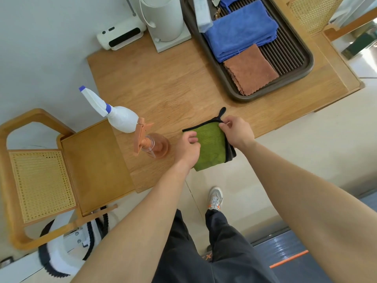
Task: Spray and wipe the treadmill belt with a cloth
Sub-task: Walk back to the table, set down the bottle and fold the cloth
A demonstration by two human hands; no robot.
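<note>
A green cloth (211, 147) with black trim and a hanging loop is folded between both hands at the front edge of the wooden table (173, 88). My left hand (187, 149) pinches its left edge, and my right hand (236, 131) pinches its top right corner. A clear orange spray bottle (152, 142) stands just left of my left hand. A white spray bottle (114, 113) with a blue nozzle tip stands further left. The dark treadmill belt (285, 254) with an orange stripe shows at the bottom right, behind my right arm.
A dark tray (302, 64) at the back right holds folded blue cloths (240, 31) and a brown cloth (251, 70). A white kettle (163, 17) and a small white device (120, 36) stand at the back. A cane chair (40, 180) stands left.
</note>
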